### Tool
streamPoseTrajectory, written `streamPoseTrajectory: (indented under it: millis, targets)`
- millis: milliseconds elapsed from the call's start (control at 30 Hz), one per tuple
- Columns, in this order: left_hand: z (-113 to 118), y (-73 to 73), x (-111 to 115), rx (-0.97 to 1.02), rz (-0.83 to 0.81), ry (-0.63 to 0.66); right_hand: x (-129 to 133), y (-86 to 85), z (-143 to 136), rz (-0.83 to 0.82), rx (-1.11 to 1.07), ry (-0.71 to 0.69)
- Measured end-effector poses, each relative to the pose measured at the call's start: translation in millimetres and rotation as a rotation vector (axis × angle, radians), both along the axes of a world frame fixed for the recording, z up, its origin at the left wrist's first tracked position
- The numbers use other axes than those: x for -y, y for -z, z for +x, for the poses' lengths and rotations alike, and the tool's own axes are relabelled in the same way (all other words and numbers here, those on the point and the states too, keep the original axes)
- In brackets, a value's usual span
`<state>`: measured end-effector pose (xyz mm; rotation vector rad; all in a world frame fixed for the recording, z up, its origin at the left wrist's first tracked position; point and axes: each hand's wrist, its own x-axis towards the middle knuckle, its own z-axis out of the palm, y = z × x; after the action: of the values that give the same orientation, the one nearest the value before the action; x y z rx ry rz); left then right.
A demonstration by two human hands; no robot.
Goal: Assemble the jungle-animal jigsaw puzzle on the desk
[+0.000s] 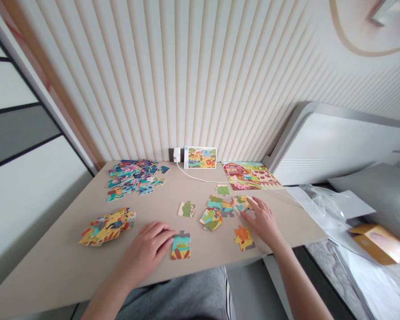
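My left hand (152,246) rests on the table, its fingertips at the left edge of a puzzle piece with a green crocodile on blue (181,247). My right hand (260,218) reaches over the middle pieces, thumb and fingers apart, touching a pale multicoloured piece (240,203). Left of that piece lie a blue and yellow piece (227,209), a green and blue one (214,202) and a green and yellow one (211,219). An orange piece (244,238) lies below my right hand. Two green pieces (187,209) (223,190) lie separately farther back.
A pile of purple and blue pieces (133,175) is at the back left, a yellow pile (108,226) nearer. A picture card (200,158) leans on the wall beside a charger (176,154). Its cable crosses a farm puzzle (251,176). A bed stands right.
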<state>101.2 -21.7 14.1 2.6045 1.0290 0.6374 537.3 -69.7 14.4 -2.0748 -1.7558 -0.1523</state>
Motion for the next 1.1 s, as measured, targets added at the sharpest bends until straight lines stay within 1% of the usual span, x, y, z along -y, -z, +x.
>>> streamPoseTrajectory:
  millis: [100,167,367,467,633,700,767,867,933,967,1033,1100]
  targets:
    - [-1,1.4,-1,-0.004,0.003,0.003,-10,4.0,-4,-0.03,0.006,-0.002]
    - [-1,1.4,-1,-0.005,0.002,0.003,-12,5.1,-5,-0.036,-0.009,-0.001]
    - [1,-1.4,0,0.014,0.02,-0.001,-5,-0.5,-14,0.027,-0.006,-0.06]
    - [2,-1.6,0,0.019,0.03,-0.001,-4,0.0,-14,0.045,-0.018,-0.072]
    - [1,-0.9,0,0.019,0.035,-0.001,-3,2.7,-8,0.079,-0.149,-0.088]
    - [0,-1.5,0,0.012,0.032,0.001,0,3.1,1,0.105,-0.199,-0.088]
    - [0,-2.4,1,0.009,0.03,-0.002,6,4.2,15,0.133,-0.225,-0.053]
    - [1,-3.3,1,0.016,0.036,-0.007,20,7.7,49,0.173,-0.22,0.075]
    - [2,-3.0,1,0.023,0.045,-0.005,30,10.4,71,0.147,-0.19,0.147]
    - [2,-2.7,0,0.025,0.049,-0.004,34,11.5,79,0.114,-0.178,0.157]
    - [2,-2.1,0,0.024,0.054,0.0,40,12.7,87,0.052,-0.155,0.16]
    - [2,-2.0,0,0.016,0.052,0.004,40,12.1,84,0.037,-0.131,0.162]
